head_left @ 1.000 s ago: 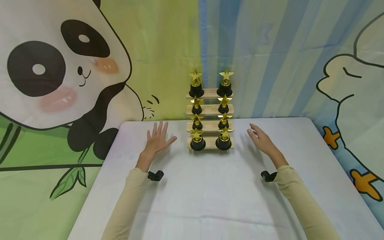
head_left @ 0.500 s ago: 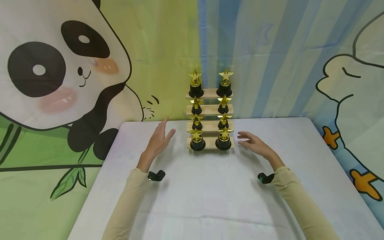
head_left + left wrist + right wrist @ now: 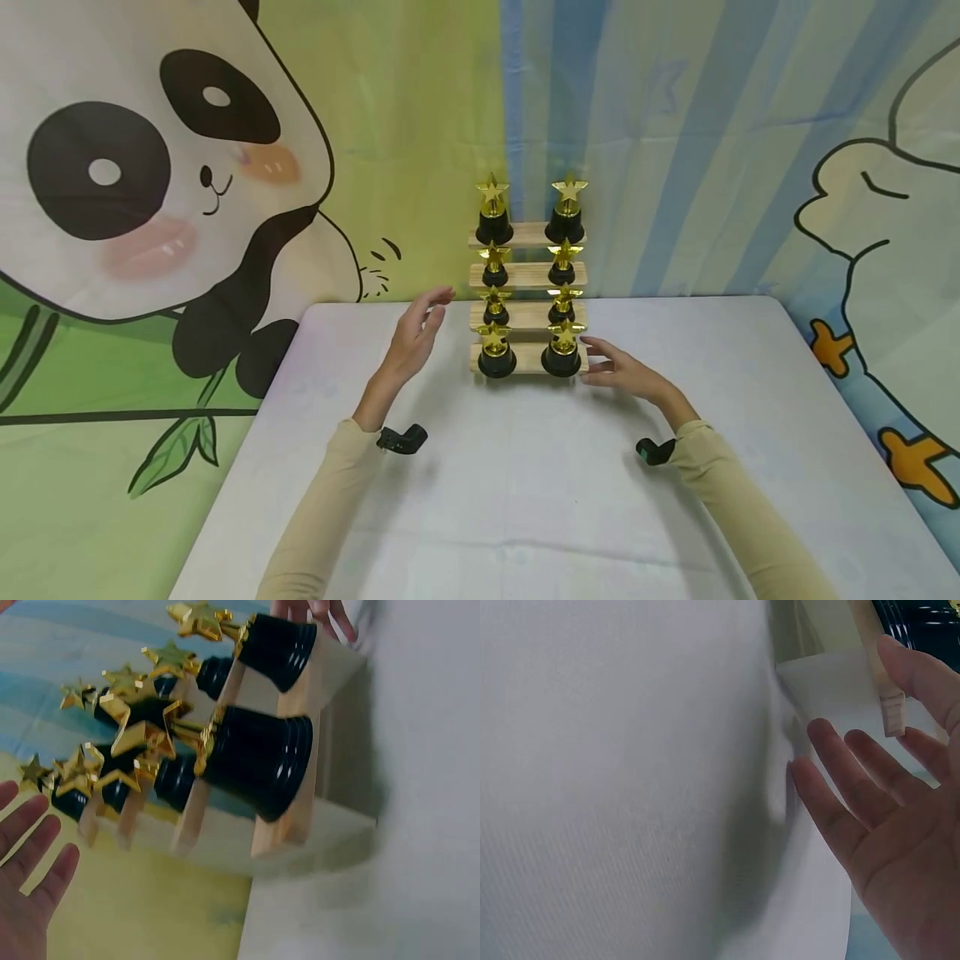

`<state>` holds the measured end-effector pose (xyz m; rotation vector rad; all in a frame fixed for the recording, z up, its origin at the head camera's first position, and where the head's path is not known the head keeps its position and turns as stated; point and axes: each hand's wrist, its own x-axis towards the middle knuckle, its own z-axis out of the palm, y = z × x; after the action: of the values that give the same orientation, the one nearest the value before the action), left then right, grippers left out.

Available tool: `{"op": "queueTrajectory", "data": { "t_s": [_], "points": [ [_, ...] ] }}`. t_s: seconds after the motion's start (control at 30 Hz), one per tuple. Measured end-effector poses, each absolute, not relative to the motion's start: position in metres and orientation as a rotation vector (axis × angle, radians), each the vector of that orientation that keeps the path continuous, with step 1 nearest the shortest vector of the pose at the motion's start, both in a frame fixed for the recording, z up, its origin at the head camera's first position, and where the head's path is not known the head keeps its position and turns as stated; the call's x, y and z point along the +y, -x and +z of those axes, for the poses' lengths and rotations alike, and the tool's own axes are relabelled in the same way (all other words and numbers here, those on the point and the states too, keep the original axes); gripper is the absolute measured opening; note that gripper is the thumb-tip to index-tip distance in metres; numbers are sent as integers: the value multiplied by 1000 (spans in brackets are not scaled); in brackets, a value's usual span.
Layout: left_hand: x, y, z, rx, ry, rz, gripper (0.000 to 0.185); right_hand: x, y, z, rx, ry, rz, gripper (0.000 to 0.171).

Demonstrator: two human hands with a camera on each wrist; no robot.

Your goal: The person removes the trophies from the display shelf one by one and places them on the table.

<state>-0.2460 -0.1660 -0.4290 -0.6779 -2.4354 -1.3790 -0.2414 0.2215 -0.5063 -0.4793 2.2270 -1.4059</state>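
My left grip (image 3: 30,877) hangs open-fingered beside the wooden rack (image 3: 289,802) of gold star trophies (image 3: 247,761), not touching it.

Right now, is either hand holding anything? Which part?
Nothing is held. The left hand is open beside the wooden rack, apart from it. The right hand is open, its fingertips at the lowest plank's right end; contact can't be confirmed.
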Motion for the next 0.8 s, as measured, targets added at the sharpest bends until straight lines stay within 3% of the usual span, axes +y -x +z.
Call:
{"op": "queueTrajectory", "data": {
  "t_s": [0.3,0.8],
  "points": [
    [-142,241,-432,-2513,824,-1411,37,218,242,-513,2245,486,-1449,76],
    [-119,247,-466,-2456,819,-1525,37,216,243,-526,2205,404,-1566,73]
  ]
}}
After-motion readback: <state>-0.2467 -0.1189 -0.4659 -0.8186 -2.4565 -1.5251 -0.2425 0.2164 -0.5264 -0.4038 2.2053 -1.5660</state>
